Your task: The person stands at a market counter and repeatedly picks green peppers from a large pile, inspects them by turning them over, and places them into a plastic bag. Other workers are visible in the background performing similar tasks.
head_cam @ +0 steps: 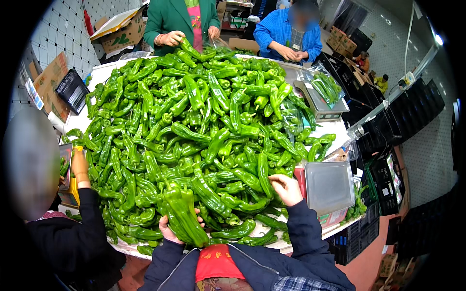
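Note:
A large heap of long green peppers (196,134) covers the table before me. My left hand (168,231) is wrapped around a bunch of green peppers (184,216), held together lengthwise at the table's near side. Most of its fingers are hidden behind the bunch. At the heap's right edge, my right hand (287,190) has its fingers curled beside a single long pepper (263,176). Whether these fingers grip that pepper, I cannot tell. Just right of this hand sits a weighing scale with a flat metal pan (329,183).
Another scale (324,98) at the far right carries a clear bag of peppers (326,87). A person in green (174,22) and one in blue (273,32) stand across the table. At left, a co-worker's arm (82,174) reaches beside a yellow scale (69,196). Black crates (355,225) stand at right.

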